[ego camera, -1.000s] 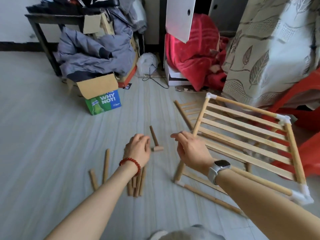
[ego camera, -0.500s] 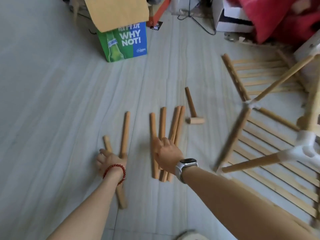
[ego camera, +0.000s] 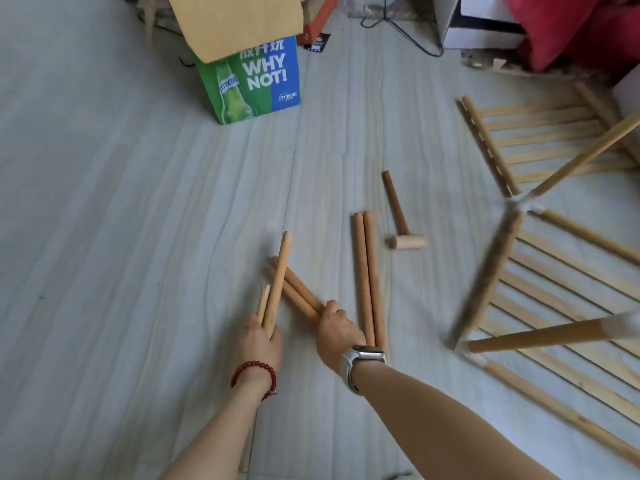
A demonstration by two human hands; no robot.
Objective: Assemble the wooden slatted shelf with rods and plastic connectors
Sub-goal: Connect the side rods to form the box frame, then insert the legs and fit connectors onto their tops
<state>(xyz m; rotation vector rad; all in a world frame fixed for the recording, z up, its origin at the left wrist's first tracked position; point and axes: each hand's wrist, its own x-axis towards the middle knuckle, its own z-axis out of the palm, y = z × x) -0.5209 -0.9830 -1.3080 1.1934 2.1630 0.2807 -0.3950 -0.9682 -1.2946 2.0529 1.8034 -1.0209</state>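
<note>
Down on the pale floor (ego camera: 104, 237), the left hand (ego camera: 258, 344) grips two wooden rods: a long rod (ego camera: 278, 275) that points up and away from the wrist, and a shorter rod (ego camera: 262, 303) pressed against its left side, with the fingers curled round the lower ends of both. Just to the right, the right hand (ego camera: 337, 327) closes its fingers on the near ends of a slanted pair of rods (ego camera: 298, 292), which run up and to the left until their far ends pass behind the long rod. A red bead bracelet (ego camera: 254, 370) circles the left wrist and a pale smartwatch (ego camera: 362, 358) sits on the right one. Beside the right hand a straight pair of rods (ego camera: 367, 271) lies flat and side by side on the floor, and just beyond them rests a small wooden mallet (ego camera: 398, 216), its head toward the viewer. At the right stands the partly built shelf frame (ego camera: 491, 282), blurred, its rods meeting in a white plastic connector (ego camera: 517, 204) above a slatted panel (ego camera: 571, 282) on the floor. A second slatted panel (ego camera: 519, 133) lies farther back. A green and blue cardboard box (ego camera: 256, 77) printed "WHY NOT!" stands at the top, and red fabric (ego camera: 581, 26) shows in the upper right corner.
</note>
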